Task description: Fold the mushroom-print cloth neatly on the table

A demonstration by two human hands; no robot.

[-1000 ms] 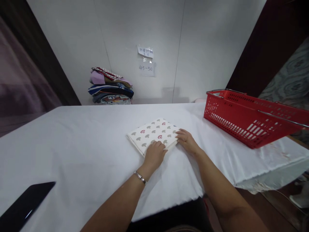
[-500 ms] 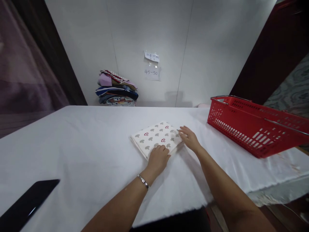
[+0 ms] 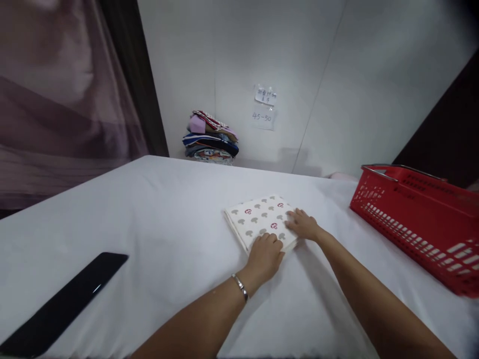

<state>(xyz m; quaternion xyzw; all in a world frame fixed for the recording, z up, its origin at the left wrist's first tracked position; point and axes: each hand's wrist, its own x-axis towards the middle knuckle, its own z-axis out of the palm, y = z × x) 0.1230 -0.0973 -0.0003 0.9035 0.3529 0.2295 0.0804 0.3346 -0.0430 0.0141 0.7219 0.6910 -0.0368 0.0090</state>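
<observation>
A folded white cloth [image 3: 258, 212], printed with grey and red mushroom shapes, lies flat on the white-covered table [image 3: 179, 224]. My left hand [image 3: 265, 255], with a silver bracelet at the wrist, is at its near edge. The fingers of that hand are bent and close together over the edge, and the thumb points to the right. On the cloth's right corner rests my right hand [image 3: 304, 224], its fingers stretched out and slightly apart on the top layer. What lies under the palms is hidden.
A red plastic basket [image 3: 415, 214] with metal handles stands at the right. Against the wall at the back is a stack of folded fabrics [image 3: 211, 139]. A flat black object [image 3: 67, 304] lies at the left front. Paper notes [image 3: 264, 117] hang on the wall.
The view has turned left, so everything sits further right in the picture. My right hand has come from the cloth's right edge to lie on its top. My left hand keeps its place.
</observation>
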